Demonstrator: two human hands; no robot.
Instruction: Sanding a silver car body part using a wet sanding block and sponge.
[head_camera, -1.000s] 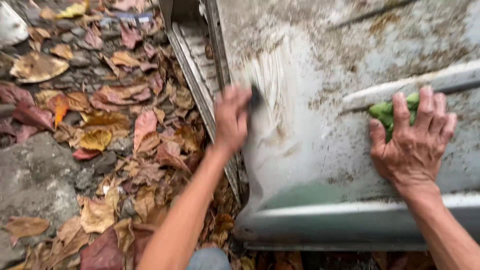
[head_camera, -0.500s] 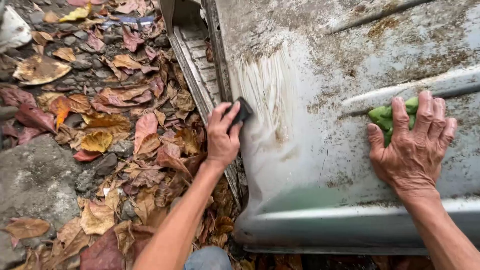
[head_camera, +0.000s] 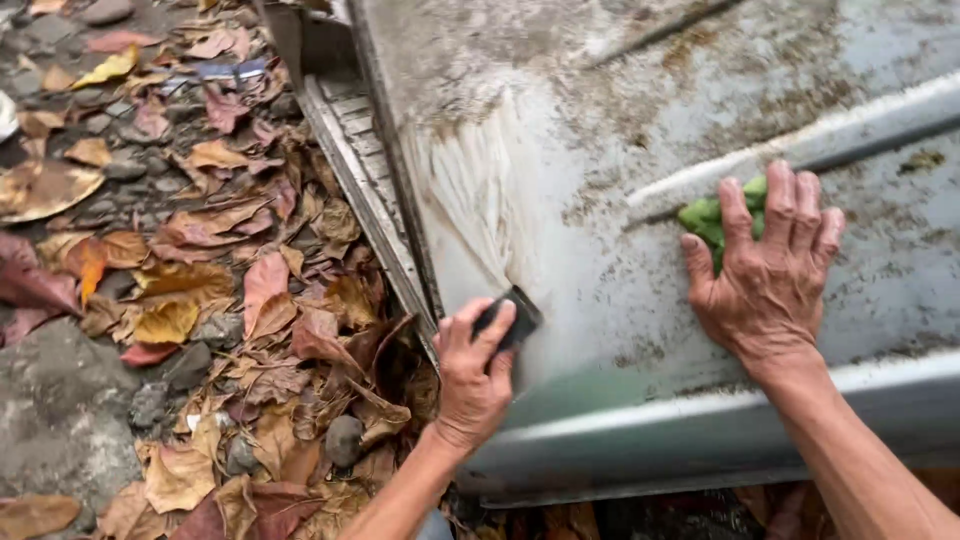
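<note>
Left hand (head_camera: 472, 375) clamped on dark scraper (head_camera: 510, 318), blade pressed to dirty metal panel (head_camera: 600, 100) near its left edge. Right hand (head_camera: 765, 270) flat on green cloth (head_camera: 705, 215), mid-panel. Scraper likely light, stiff; best gripped by handle. Cloth soft

Soft even daylight, faint shadows, no glare, slight motion blur.

Packages, labels, signs, screens: one possible item.
Small flattened blue-and-white wrapper (head_camera: 228, 70) among the leaves, top left; kind unclear.
</note>
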